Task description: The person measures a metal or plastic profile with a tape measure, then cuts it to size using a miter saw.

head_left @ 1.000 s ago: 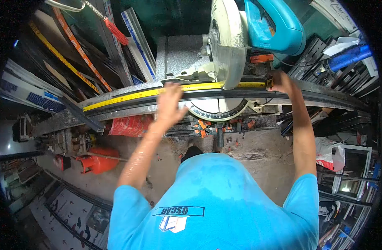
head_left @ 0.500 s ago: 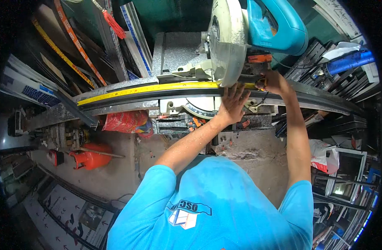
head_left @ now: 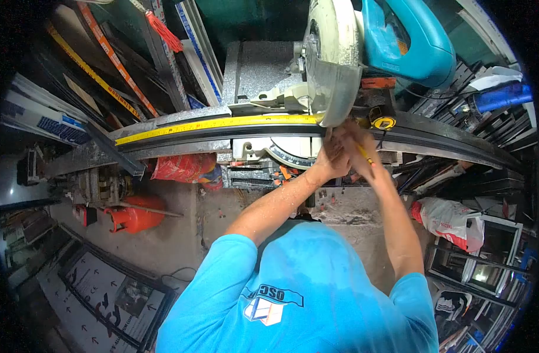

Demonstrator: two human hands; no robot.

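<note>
A long dark metal profile (head_left: 205, 134) lies across the miter saw's bed. Along it runs the yellow tape blade (head_left: 222, 122), and the tape measure case (head_left: 383, 122) rests on the profile, right of the saw's blade guard (head_left: 335, 88). My left hand (head_left: 333, 160) is at the profile's front edge, just below the guard; its fingers are partly covered and blurred. Close against it, my right hand (head_left: 359, 147) is closed around a yellow pencil (head_left: 364, 154) and smeared by motion. The pencil slants down toward my wrist.
The saw's teal handle (head_left: 413, 47) is at the upper right. Upright profiles (head_left: 193, 53) lean at the back left. A red gas cylinder (head_left: 141, 216) stands on the floor at left; a white plastic bag (head_left: 449, 220) is at right. Framed panels lie low on both sides.
My right hand has let go of the tape measure case and moved left and down beside my left hand, now with a pencil in it. My left hand's spread fingers have drawn together.
</note>
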